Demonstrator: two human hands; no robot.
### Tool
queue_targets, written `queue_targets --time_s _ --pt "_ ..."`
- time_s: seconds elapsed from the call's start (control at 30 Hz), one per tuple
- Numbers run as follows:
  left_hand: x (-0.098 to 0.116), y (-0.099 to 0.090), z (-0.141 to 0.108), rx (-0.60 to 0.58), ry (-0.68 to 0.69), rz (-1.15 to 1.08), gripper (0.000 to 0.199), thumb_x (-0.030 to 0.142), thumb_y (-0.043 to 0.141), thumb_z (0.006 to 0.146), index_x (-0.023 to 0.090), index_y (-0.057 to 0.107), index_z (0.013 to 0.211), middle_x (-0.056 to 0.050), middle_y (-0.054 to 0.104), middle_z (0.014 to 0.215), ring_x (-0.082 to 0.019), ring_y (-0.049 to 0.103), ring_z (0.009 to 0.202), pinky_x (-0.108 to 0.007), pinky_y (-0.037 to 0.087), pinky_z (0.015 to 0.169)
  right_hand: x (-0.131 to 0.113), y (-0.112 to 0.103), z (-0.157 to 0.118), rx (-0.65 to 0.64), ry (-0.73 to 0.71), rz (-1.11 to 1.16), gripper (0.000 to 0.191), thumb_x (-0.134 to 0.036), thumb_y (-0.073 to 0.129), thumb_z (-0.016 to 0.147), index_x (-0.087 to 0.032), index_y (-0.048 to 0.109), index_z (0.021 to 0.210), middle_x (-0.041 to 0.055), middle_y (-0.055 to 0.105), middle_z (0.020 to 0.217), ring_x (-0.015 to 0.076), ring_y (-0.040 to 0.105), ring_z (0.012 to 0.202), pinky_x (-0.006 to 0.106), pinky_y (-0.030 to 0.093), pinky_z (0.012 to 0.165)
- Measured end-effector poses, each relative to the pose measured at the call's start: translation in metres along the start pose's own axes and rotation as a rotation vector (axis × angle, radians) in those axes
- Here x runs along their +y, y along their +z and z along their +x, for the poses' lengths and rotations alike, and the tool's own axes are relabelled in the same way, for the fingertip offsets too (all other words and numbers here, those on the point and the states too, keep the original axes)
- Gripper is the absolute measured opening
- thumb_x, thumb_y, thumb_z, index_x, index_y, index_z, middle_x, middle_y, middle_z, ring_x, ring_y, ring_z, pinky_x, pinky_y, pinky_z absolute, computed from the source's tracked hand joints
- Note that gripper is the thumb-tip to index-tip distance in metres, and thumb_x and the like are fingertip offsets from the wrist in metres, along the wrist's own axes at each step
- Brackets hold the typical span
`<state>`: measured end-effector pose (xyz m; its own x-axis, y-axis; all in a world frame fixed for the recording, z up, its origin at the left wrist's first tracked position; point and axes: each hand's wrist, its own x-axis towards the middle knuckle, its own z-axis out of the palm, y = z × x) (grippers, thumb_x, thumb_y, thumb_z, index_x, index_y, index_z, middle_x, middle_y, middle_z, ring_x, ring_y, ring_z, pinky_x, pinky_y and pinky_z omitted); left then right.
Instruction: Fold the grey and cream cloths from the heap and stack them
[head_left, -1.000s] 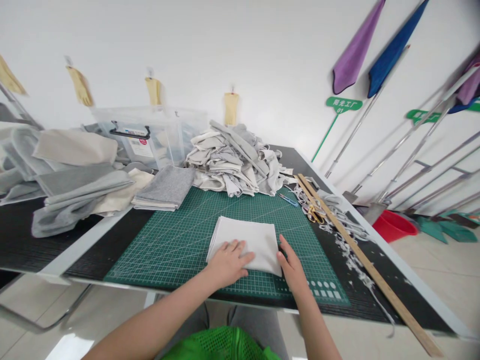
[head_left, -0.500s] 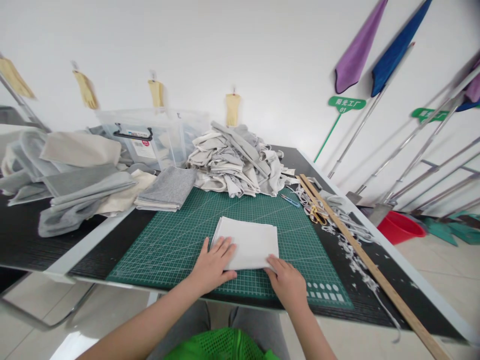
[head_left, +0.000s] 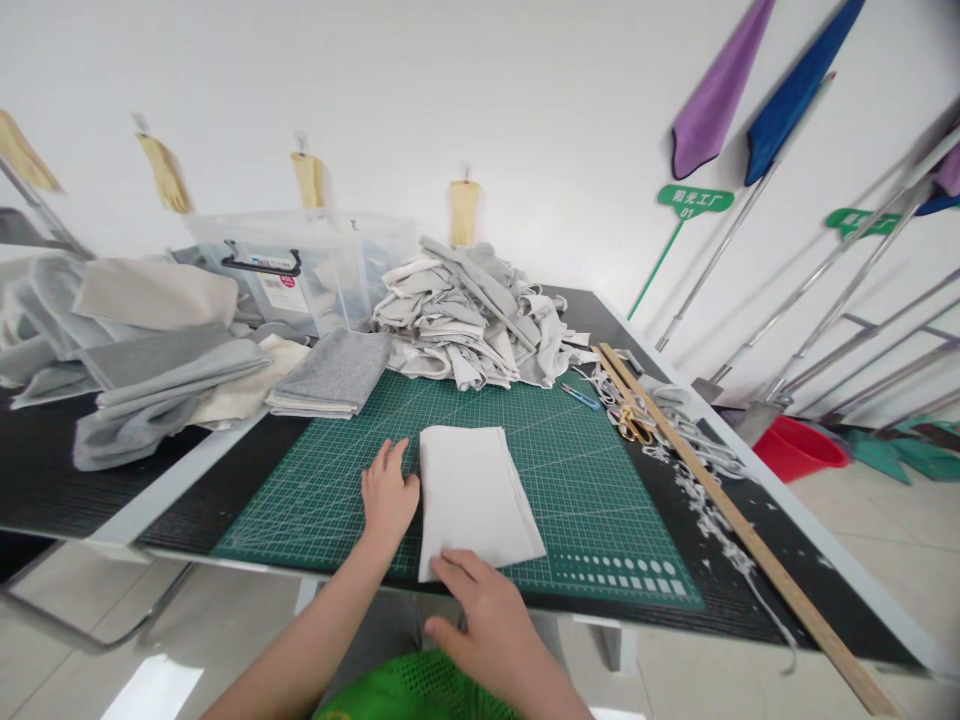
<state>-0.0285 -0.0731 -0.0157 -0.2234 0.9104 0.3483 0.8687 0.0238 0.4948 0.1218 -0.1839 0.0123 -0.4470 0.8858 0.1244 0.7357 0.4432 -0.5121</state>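
A folded white cloth (head_left: 476, 490) lies turned at a slight angle on the green cutting mat (head_left: 585, 480). Just beside its left edge, my left hand (head_left: 390, 495) is open, fingers spread and pointing away from me, holding nothing. My right hand (head_left: 476, 610) is at the cloth's near edge, with its fingertips on the near left corner and its thumb apart below; it is open. Beyond the mat's left part sits a neat stack of folded grey cloth (head_left: 334, 370).
A heap of grey and white cloth (head_left: 472, 320) stands at the back, near a clear plastic box (head_left: 277, 275). More cloths (head_left: 165, 350) lie left. To the right are yellow-handled scissors (head_left: 634, 425), blue snips (head_left: 580, 396), scraps and a long wooden strip (head_left: 742, 520).
The white cloth has turned on the mat and sits slightly further left. My left hand has come off it to the left; my right hand has moved left to the near left corner.
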Motion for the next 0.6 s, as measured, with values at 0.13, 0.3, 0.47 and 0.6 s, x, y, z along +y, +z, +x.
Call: queue_targets --time_s 0.13,0.3,0.47,0.6 --pt "0.010 -0.020 -0.013 -0.044 0.235 -0.169 0.031 0.017 0.038 0.073 0.018 0.050 0.101 -0.005 0.049 0.110 -0.016 0.043 0.102 -0.032 0.032 0.090 -0.008 -0.007 -0.008 -0.020 -0.217 0.129 0.023 -0.027 0.049 0.071 -0.026 0.054 0.094 -0.0029 0.061 0.090 0.0122 0.053 0.079 0.022 0.039 0.070" --pt "0.036 -0.015 -0.058 -0.498 0.709 0.053 0.047 0.032 0.047 0.070 0.024 0.039 0.115 -0.008 0.040 0.122 -0.026 0.034 0.111 -0.050 0.015 0.093 -0.009 -0.014 -0.016 0.264 -0.311 0.198 0.016 -0.020 0.042 0.072 -0.019 0.058 0.074 0.0000 0.062 0.061 0.0110 0.051 0.055 0.022 0.038 0.054" --pt "0.041 0.000 -0.074 -0.568 0.757 0.288 0.051 0.022 0.044 0.073 0.020 0.030 0.122 -0.016 0.026 0.129 -0.030 0.025 0.116 -0.048 0.022 0.090 -0.002 -0.019 -0.024 0.332 -0.154 0.242 0.015 -0.016 0.044 0.073 -0.019 0.058 0.077 0.0006 0.061 0.063 0.0109 0.052 0.057 0.022 0.039 0.054" --pt "0.043 -0.018 -0.051 -0.713 0.847 0.257 0.062 0.027 0.057 0.062 0.020 0.034 0.119 -0.013 0.030 0.128 -0.027 0.034 0.111 -0.040 0.033 0.086 0.002 -0.016 -0.027 0.365 -0.124 0.253 0.016 -0.017 0.043 0.074 -0.019 0.058 0.074 0.0001 0.059 0.058 0.0109 0.051 0.053 0.022 0.039 0.051"
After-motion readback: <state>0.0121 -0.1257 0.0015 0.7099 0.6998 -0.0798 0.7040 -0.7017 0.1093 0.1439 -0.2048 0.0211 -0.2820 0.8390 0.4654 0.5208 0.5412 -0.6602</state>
